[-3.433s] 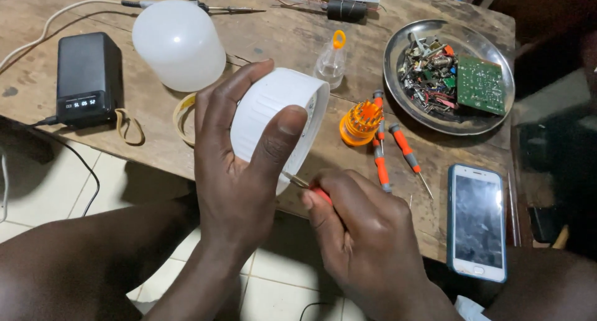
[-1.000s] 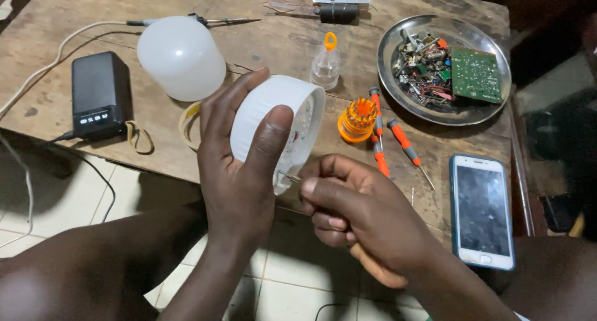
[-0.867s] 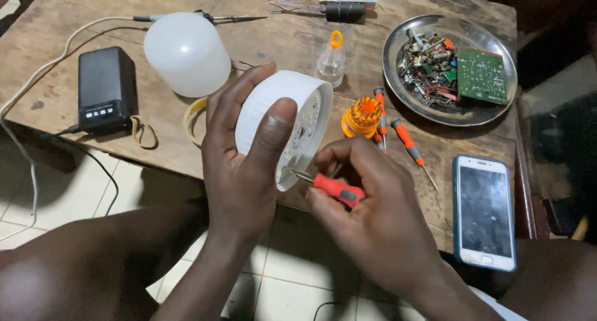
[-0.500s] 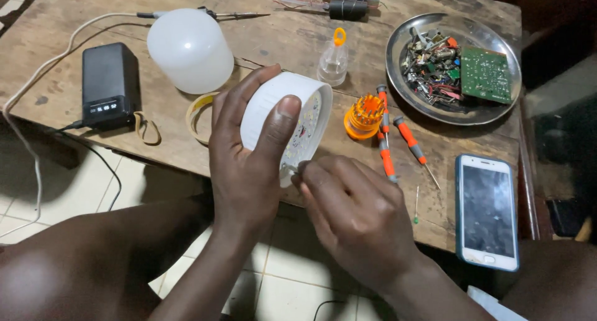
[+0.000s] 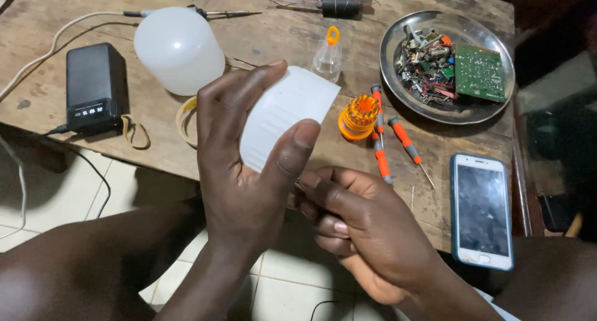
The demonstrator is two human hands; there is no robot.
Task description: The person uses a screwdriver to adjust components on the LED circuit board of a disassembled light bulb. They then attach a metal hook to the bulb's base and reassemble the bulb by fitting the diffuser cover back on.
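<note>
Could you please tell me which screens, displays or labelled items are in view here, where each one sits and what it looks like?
Phone: flat on the table's right edge, white rectangular face, dark screen.
Black box: on the table's left side, upright rectangle with a small lit display low on its front; cable attached.
Green circuit board: square, resting in the round metal tray at upper right.
No packages or signs visible.

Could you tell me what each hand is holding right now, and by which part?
The left hand holds the white lamp housing around its ribbed side wall. The right hand is curled at its lower rim; whether it holds anything cannot be told.
</note>
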